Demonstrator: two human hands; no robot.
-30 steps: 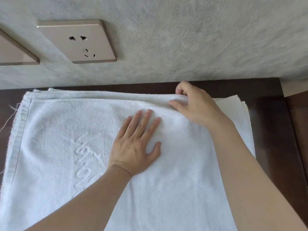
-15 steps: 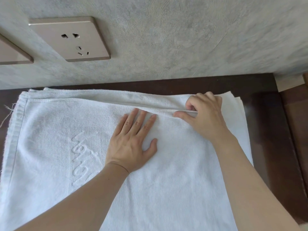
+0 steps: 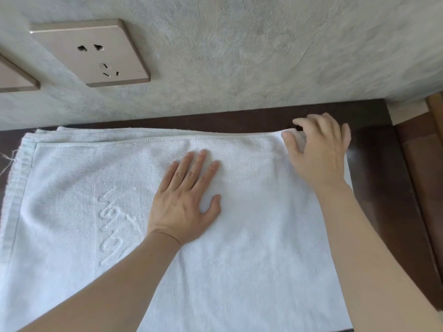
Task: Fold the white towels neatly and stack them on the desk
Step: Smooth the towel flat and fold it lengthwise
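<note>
A white towel (image 3: pixel 251 248) with raised lettering lies spread over the dark wooden desk (image 3: pixel 378 188), folded in layers, its stitched far edge running along the wall side. My left hand (image 3: pixel 187 200) rests flat on the towel's middle, fingers apart, pressing it down. My right hand (image 3: pixel 318 149) is at the towel's far right corner, thumb under the edge and fingers over it, pinching that corner. More white layers show beneath at the far left edge.
A grey textured wall (image 3: pixel 263 56) rises directly behind the desk, with a beige power socket (image 3: pixel 96 53) at upper left and part of another plate (image 3: pixel 14 80) beside it. A lighter wooden piece (image 3: pixel 434 111) stands at the right edge. Bare desk shows on the right.
My right hand slid right along the towel's far edge to its right corner, and the top layer's edge now lies straight near the wall. My left hand stayed pressed on the middle.
</note>
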